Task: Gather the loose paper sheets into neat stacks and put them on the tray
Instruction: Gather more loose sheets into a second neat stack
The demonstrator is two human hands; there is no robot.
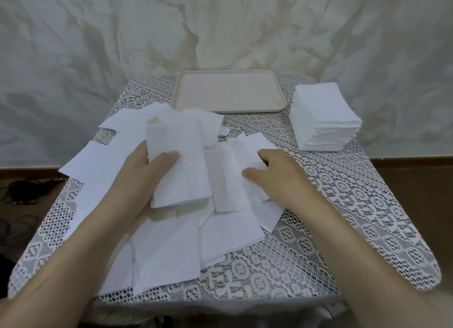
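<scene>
Gripping a small bundle of white sheets [180,166], the left hand [137,178] is holding it raised over the middle of the table, thumb pressed on top and fingers underneath. Beside it, the right hand [272,170] is pinching the edge of a loose sheet [245,148] between thumb and curled fingers. More loose paper sheets [171,249] are lying scattered and overlapping across the left and near parts of the lace-covered table [355,217]. At the far edge, a pale tray [229,109] is sitting bare. Just right of it, at the far right corner, a neat stack of sheets [323,116] is resting on the cloth.
</scene>
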